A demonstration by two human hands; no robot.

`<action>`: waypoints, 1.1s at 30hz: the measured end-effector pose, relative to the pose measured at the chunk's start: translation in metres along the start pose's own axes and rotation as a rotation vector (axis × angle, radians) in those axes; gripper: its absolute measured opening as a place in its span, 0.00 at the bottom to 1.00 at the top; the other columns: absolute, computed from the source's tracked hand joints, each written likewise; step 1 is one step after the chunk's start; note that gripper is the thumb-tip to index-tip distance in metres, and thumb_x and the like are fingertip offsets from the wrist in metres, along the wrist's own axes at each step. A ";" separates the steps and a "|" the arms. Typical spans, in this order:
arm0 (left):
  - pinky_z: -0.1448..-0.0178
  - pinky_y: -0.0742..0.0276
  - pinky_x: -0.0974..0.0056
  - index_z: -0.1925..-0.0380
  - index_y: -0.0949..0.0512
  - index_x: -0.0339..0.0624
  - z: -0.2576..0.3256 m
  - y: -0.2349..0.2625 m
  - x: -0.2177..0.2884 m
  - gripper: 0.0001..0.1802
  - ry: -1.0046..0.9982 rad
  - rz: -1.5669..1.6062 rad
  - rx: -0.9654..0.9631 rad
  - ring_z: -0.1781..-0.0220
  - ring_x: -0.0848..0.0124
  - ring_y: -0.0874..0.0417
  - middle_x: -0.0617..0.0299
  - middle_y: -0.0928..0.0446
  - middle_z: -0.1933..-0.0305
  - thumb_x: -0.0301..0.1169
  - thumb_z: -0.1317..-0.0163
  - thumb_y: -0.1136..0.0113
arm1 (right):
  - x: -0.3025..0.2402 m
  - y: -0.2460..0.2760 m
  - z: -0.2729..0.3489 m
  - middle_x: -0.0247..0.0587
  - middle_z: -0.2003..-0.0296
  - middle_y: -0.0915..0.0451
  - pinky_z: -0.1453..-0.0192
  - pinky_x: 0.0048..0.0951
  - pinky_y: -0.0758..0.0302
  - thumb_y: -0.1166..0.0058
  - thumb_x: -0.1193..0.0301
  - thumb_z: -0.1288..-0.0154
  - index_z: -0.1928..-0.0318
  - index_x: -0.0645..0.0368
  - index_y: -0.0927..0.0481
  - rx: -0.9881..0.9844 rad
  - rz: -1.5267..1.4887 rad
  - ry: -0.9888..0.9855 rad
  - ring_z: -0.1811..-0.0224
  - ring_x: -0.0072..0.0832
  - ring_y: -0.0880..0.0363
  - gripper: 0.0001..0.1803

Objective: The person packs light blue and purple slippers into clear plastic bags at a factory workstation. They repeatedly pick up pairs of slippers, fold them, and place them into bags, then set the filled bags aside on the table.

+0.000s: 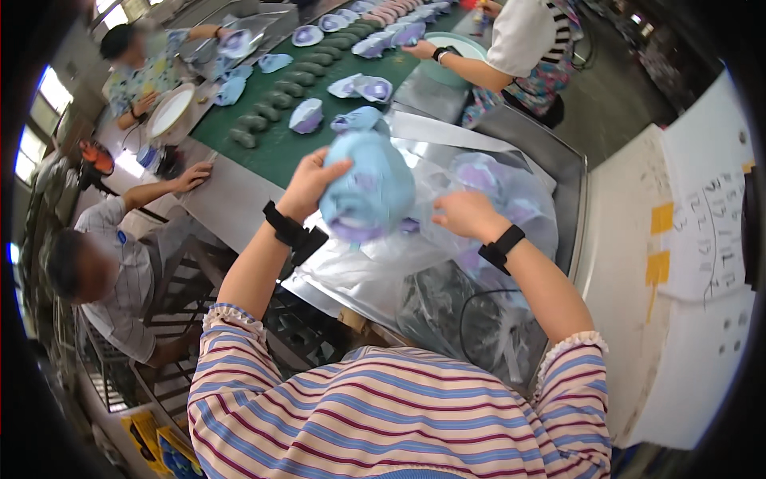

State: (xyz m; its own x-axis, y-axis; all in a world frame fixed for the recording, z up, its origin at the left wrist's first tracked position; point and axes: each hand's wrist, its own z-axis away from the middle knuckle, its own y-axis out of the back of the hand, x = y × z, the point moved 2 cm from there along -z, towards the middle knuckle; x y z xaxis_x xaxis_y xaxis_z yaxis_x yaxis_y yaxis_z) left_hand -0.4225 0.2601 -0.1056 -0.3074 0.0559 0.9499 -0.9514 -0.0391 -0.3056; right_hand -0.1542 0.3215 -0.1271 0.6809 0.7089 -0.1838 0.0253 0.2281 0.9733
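Observation:
My left hand [307, 182] is closed on the edge of a rounded, light blue soft piece [371, 180] with purple on its underside, held up over the metal worktop. Its exact kind is unclear. Right of it, my right hand [465, 214] has its fingers curled together over a clear plastic bag [523, 180]. What they pinch, if anything, is hidden. Several blue and purple pieces show through the bag's film. Just beyond the held piece, another blue piece [357, 120] lies at the near end of the green belt [219, 128].
Dark green curved rolls [275, 100] and blue-purple pieces [306, 116] line the belt. A person [120, 247] sits at left, one hand on the table edge. Another works at far left near a white basin [170, 112]. A third stands far right beside a pale green tub [455, 60].

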 end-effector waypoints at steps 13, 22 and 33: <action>0.52 0.30 0.61 0.53 0.33 0.35 -0.059 0.036 0.001 0.26 -0.812 -1.031 0.554 0.53 0.57 0.27 0.47 0.32 0.50 0.30 0.53 0.38 | -0.002 -0.056 -0.100 0.55 0.41 0.41 0.51 0.51 0.30 0.51 0.70 0.48 0.38 0.54 0.43 0.273 -0.017 0.008 0.45 0.59 0.37 0.34; 0.55 0.27 0.55 0.45 0.32 0.53 -0.056 -0.003 -0.191 0.22 -0.555 -1.675 -0.176 0.50 0.60 0.26 0.54 0.33 0.43 0.32 0.42 0.53 | -0.006 -0.049 -0.092 0.45 0.38 0.43 0.52 0.72 0.42 0.53 0.71 0.45 0.41 0.48 0.36 -0.008 0.288 -0.105 0.38 0.64 0.49 0.28; 0.61 0.27 0.54 0.44 0.34 0.55 -0.092 -0.002 -0.177 0.32 -0.300 -1.465 -0.471 0.66 0.54 0.21 0.51 0.22 0.65 0.37 0.53 0.40 | 0.015 -0.034 -0.078 0.49 0.38 0.44 0.49 0.62 0.36 0.51 0.73 0.49 0.46 0.50 0.30 -0.095 0.361 -0.145 0.41 0.58 0.40 0.25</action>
State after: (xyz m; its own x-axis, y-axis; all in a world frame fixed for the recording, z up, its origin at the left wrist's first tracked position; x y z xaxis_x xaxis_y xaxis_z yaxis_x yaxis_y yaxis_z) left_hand -0.3680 0.3417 -0.2786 0.8151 -0.4307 0.3875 -0.3452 0.1763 0.9218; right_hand -0.2017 0.3767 -0.1737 0.7303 0.6544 0.1960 -0.2979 0.0468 0.9535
